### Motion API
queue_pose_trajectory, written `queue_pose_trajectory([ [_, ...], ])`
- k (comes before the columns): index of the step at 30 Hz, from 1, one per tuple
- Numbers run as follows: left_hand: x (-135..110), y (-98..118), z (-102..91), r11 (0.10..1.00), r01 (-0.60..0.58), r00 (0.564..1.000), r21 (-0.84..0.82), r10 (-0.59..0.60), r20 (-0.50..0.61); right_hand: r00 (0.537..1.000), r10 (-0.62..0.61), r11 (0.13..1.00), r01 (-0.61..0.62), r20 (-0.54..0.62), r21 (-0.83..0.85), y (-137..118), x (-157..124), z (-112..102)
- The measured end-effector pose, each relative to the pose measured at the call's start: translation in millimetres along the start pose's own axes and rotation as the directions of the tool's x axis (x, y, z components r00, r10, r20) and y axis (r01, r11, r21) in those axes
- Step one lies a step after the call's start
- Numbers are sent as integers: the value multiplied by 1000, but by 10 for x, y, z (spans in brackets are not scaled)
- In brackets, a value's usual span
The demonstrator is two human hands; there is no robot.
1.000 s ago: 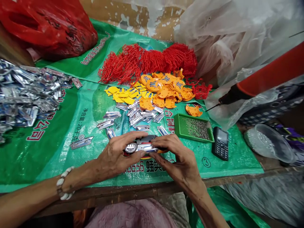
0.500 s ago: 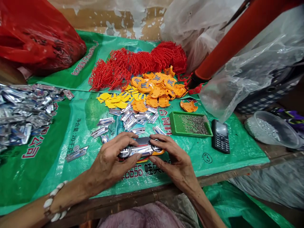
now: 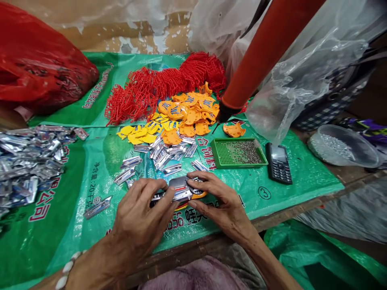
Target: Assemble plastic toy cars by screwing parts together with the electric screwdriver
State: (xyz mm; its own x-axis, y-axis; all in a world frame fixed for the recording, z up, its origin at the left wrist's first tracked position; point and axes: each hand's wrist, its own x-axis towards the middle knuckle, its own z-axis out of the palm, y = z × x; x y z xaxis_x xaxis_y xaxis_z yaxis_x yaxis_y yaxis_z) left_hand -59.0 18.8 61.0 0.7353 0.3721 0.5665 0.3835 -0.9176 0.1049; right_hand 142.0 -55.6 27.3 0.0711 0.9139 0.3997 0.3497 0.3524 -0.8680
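Between my two hands a small toy car lies on its side, with a silver panel, a dark grey part, black wheels and orange and yellow edges. My left hand is closed round its left end, fingertips on the side panel and the left wheel mostly covered. At the right end, my right hand grips it between thumb and fingers beside the other wheel. Just beyond lie loose silver panels, with yellow pieces and orange shell pieces behind them.
Red plastic parts are heaped at the back. A green tray of small screws and a black keypad phone stand right. More silver pieces pile left. A slanted red pole comes down at right; a clear bowl sits far right.
My left hand has turned over the toy car, and its thumb and fingers have moved further onto the side panel. My right hand keeps its grip. The view has shifted slightly.
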Motion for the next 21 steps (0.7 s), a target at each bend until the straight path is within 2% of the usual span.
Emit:
queue_pose_trajectory([
  [5,-135,-3,-21,979,-144,988,145,134,75,1000,-10,1000,10,-1,-19,-20,20,5],
  [8,-199,-5,-62,954,-253,963,161,233,133,1000,-6,1000,6,3,-26,-14,15,8],
  [11,-175,-14,-112,930,-334,939,150,315,138,1000,-14,1000,14,4,-24,0,5,10],
  [21,48,-61,-163,953,-300,917,49,274,290,1000,-19,1000,19,3,-20,6,-4,16],
])
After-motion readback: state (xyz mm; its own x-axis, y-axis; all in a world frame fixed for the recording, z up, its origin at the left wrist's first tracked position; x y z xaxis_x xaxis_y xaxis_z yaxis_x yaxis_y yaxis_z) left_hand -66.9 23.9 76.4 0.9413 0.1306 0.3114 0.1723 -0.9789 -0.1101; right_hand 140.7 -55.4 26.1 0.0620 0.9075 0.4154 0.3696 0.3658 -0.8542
